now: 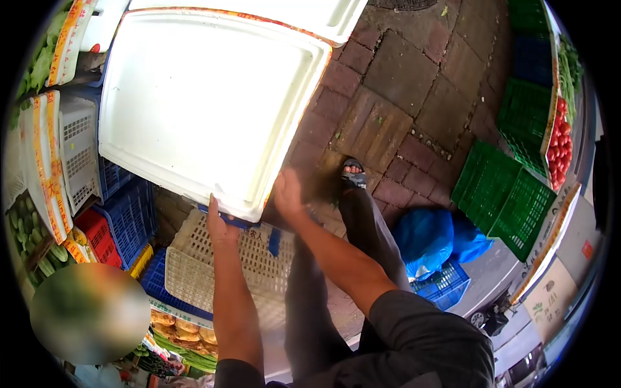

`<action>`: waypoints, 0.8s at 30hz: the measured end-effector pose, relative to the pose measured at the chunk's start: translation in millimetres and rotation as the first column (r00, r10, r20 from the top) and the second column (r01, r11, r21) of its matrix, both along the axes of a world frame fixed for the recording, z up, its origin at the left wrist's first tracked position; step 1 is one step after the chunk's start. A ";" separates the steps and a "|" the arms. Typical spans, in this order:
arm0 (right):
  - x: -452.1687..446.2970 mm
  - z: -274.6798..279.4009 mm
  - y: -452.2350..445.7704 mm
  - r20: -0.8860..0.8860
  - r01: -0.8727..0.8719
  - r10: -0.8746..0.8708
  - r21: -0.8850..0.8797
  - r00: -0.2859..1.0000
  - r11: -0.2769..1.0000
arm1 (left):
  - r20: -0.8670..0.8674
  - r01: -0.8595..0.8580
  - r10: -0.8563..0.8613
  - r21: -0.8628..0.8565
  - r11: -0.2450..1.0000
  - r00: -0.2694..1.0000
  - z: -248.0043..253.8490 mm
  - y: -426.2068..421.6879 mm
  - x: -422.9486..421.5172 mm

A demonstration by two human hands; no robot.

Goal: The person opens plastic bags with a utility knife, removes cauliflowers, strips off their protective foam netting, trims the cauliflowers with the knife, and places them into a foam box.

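Observation:
A large white foam lid or shallow tray [207, 110] with orange tape along its edge fills the upper left. My left hand [222, 223] grips its near edge, thumb on top and the other fingers mostly hidden below. Beside the near right corner is my right hand [288, 194], close against the edge; its fingers are blurred, so their grip is unclear. Blue plastic [240, 224] shows under the near edge by my left hand. Below lies a beige perforated crate [200, 271].
Blue crates [129, 216] and taped foam boxes [48, 168] of vegetables line the left. Green crates [498, 194] and red tomatoes [559, 149] stand right. Blue bags [424, 239] sit on a blue crate [446, 284]. A sandaled foot [354, 176] rests on the paving [401, 77].

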State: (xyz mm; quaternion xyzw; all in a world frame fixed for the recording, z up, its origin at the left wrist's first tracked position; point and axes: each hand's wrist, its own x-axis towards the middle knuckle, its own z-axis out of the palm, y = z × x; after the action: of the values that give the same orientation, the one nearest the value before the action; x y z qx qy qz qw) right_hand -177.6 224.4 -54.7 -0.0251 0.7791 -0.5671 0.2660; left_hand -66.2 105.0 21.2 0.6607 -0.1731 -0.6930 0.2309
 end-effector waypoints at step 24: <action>-79.5 147.9 314.2 0.317 -0.311 0.156 0.528 0.935 0.790 | 0.517 0.388 -0.405 0.147 0.910 0.754 122.6 88.2 207.4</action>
State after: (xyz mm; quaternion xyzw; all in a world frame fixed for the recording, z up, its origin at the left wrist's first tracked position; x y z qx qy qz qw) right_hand -257.1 538.5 93.2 0.0321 0.8621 -0.2689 0.4283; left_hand 141.3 193.2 143.8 0.7793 -0.3561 -0.5156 0.0108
